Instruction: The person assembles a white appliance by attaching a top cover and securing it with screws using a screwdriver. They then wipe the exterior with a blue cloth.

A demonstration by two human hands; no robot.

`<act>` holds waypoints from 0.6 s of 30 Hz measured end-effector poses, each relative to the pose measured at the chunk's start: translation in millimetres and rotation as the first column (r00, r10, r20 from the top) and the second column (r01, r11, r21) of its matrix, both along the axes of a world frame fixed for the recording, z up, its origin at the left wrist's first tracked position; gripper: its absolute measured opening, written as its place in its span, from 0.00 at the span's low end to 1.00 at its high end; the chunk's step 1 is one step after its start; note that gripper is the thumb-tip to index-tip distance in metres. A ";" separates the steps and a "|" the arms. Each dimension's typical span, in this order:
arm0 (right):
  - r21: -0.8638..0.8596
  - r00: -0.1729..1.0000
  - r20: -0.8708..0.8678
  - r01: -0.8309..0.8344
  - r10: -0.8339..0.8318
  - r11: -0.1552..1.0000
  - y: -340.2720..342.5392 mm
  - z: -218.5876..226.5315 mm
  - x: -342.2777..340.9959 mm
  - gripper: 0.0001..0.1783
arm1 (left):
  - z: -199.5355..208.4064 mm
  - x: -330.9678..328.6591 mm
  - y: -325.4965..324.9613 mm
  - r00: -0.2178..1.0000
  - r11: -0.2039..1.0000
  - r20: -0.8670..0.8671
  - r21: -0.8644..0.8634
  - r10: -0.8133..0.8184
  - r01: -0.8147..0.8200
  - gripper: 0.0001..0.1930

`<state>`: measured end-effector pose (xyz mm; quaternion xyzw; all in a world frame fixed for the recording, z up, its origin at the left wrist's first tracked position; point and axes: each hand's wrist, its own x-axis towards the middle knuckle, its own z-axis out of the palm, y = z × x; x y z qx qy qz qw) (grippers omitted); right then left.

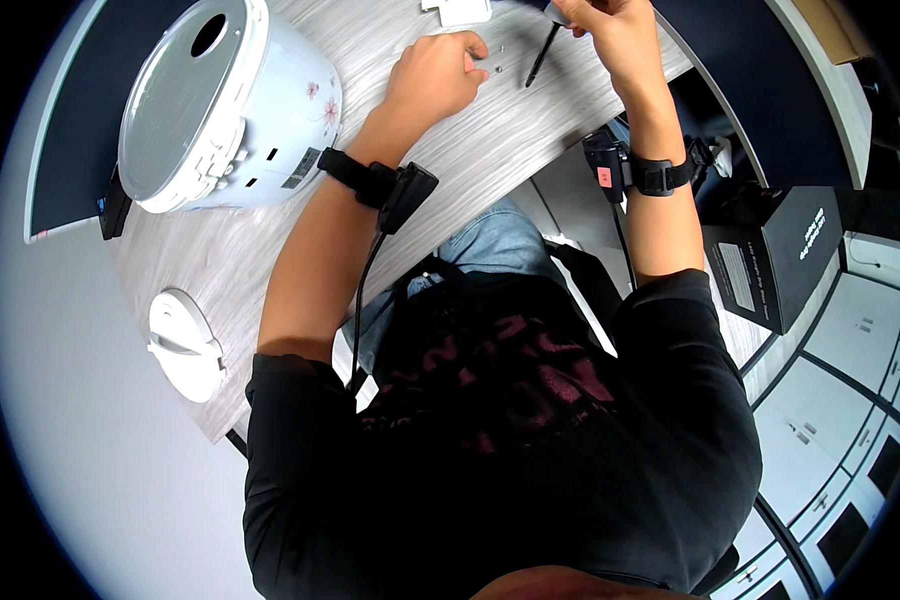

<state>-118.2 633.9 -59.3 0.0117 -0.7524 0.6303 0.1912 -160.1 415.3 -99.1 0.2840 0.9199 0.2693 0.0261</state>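
My main worry: the tiny metal bits (499,70) (prob. screws) lie loose on the table (425,185), just beside the L hand (435,78), so a careless sweep of its fingers could roll them away, & they'd be hard to find again b/c of their size. The screwdriver (541,58) could also slip or turn, since the R hand (622,38) holds it only by the handle end.

Fingers of the R hand are closed around the grey handle; those of the L hand are curled, but I can't tell if they pinch sth.

The screwdriver is near the upper edge, right of the bits: dark, thin, straight shaft, tilted, w/ tip pointing down-left. Whether the tip touches the table, I can't tell. The bits look shiny, approx. grey.
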 end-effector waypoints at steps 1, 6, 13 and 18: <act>-0.005 1.000 0.002 0.002 -0.002 1.000 0.6 -2.2 -1.2 0.05 | -1.8 -1.3 2.6 1.000 1.000 0.003 -0.003 0.001 -0.001 0.14; -0.116 0.998 0.019 -0.063 0.066 0.991 -1.2 -3.9 -3.1 0.05 | -15.4 -13.5 6.3 0.997 0.998 -0.060 0.018 0.053 -0.052 0.13; -0.104 0.996 0.040 -0.070 0.074 0.992 -2.5 -5.7 -6.2 0.05 | -15.3 -17.4 11.8 0.997 0.999 -0.064 -0.004 0.033 -0.033 0.05; -0.132 0.990 0.050 -0.124 0.132 0.983 -13.5 2.8 -3.6 0.06 | -1.1 -6.1 -3.3 1.000 0.991 -0.021 0.131 0.011 -0.008 0.05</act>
